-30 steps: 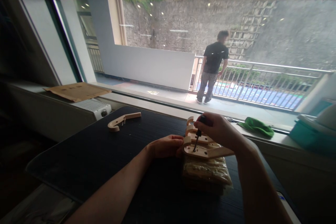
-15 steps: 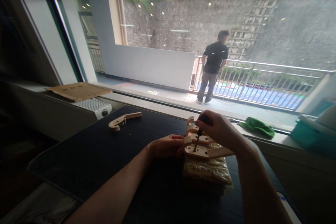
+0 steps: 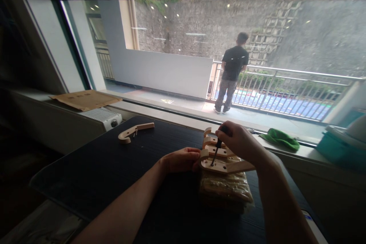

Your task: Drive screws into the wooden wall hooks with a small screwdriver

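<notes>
My right hand (image 3: 238, 141) is closed round the black handle of a small screwdriver (image 3: 215, 153), whose tip stands in a hole of the top wooden piece (image 3: 223, 165). That piece lies on a stack of like curved wooden parts resting on a clear plastic bag of more parts (image 3: 225, 188). My left hand (image 3: 181, 159) grips the left end of the top wooden piece, fingers curled on its edge. A single hook-shaped wooden piece (image 3: 134, 131) lies apart at the table's far left.
The dark table (image 3: 100, 171) stands against a window sill. On the sill lie a green cloth (image 3: 281, 138), a teal box (image 3: 339, 148), a white device (image 3: 100, 117) and cardboard (image 3: 84, 99). Outside, a person (image 3: 233, 70) stands at a balcony railing.
My right hand has shifted slightly on the screwdriver handle; the tip stays in the same hole. My left hand has not moved.
</notes>
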### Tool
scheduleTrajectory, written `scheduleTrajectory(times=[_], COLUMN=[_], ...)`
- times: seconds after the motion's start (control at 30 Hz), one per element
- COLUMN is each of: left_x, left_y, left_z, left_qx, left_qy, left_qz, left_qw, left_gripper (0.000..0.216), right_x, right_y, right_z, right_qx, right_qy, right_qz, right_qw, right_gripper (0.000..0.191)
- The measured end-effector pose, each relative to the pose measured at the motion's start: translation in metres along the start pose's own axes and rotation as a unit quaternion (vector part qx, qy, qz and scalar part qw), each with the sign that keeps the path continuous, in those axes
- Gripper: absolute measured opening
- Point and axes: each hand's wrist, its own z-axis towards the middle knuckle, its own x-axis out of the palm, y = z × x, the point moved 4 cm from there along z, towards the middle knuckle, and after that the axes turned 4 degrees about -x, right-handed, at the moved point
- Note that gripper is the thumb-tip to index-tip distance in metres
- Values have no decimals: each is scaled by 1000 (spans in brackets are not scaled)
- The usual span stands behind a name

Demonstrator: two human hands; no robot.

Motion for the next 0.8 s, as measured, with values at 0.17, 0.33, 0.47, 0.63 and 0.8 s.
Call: scheduleTrajectory(times=[0.17,0.33,0.47,0.63,0.8], left_x=[-1,-2,-2,-2,0], left_y=[0,1,1,1,1], left_z=[0,0,0,0,0], left_qx=[-1,1,-4,0,9], left_qy=[6,10,8,1,24], left_qz=[7,1,1,4,3], left_qw=[1000,1000,1000,1000,1000], left_gripper=[30,28,25,27,30], right_x=[-5,-3,-5,-6,-3], right_y=[3,0,-3,7,12], right_z=[-4,-2,-1,-6,-5], right_qx=[-1,-2,10,-22,-34], right_qy=[-7,-5,-14,5,7], right_qz=[14,-14,-27,2,12], right_qw=[1000,1000,999,1000,999], right_gripper=[22,20,22,19,16])
